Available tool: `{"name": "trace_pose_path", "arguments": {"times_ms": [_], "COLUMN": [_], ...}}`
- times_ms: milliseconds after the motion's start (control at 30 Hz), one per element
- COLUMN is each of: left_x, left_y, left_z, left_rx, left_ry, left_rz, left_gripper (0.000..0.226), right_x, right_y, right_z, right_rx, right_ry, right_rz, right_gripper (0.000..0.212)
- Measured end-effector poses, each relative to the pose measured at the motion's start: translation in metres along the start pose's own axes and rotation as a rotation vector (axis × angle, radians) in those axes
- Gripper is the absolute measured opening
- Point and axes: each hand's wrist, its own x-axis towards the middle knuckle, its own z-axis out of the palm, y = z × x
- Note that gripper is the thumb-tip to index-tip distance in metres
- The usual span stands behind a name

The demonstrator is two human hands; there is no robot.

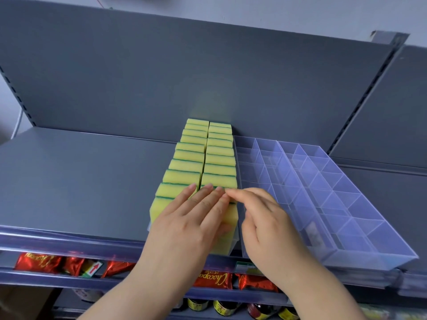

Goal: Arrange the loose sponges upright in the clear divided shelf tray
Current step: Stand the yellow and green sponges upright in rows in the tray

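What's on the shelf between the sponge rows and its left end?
Nothing. In the head view the grey shelf left of the sponge rows is bare right up to its left end.

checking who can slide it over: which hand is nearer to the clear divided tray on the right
Right. The right hand is just beside the divided tray, at its left wall. The left hand rests flat on the sponge rows, farther left.

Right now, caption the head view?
Left hand presses upright yellow-green sponges; right hand pinches one, beside clear divided tray.
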Motion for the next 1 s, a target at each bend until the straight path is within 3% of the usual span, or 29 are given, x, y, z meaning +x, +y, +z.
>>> {"name": "trace_pose_path", "arguments": {"times_ms": [100, 267, 533, 833, 1000], "left_x": [-0.003, -0.006, 0.002, 0.004, 0.017], "left_y": [-0.004, -0.022, -0.016, -0.014, -0.004], "left_z": [-0.007, -0.015, -0.002, -0.011, -0.018], "left_rx": [-0.028, 0.01, 0.001, -0.017, -0.024], "left_ry": [0.04, -0.029, 0.041, -0.027, -0.021], "left_rz": [-0.036, -0.153, -0.029, -0.072, -0.067], "left_gripper": [0.044, 0.061, 0.054, 0.052, 0.044], "right_x": [-0.003, -0.006, -0.003, -0.002, -0.008], "right_y": [0.0, -0.008, -0.007, -0.009, -0.007], "right_z": [-0.001, -0.004, -0.011, -0.012, -0.033], "right_rx": [0.022, -0.167, -0.299, -0.267, -0.13], "right_ry": [-0.078, -0.014, 0.001, -0.078, -0.09], "right_rz": [0.047, -0.023, -0.062, -0.047, 0.026], "right_gripper": [0.047, 0.059, 0.047, 0.048, 0.052]}}
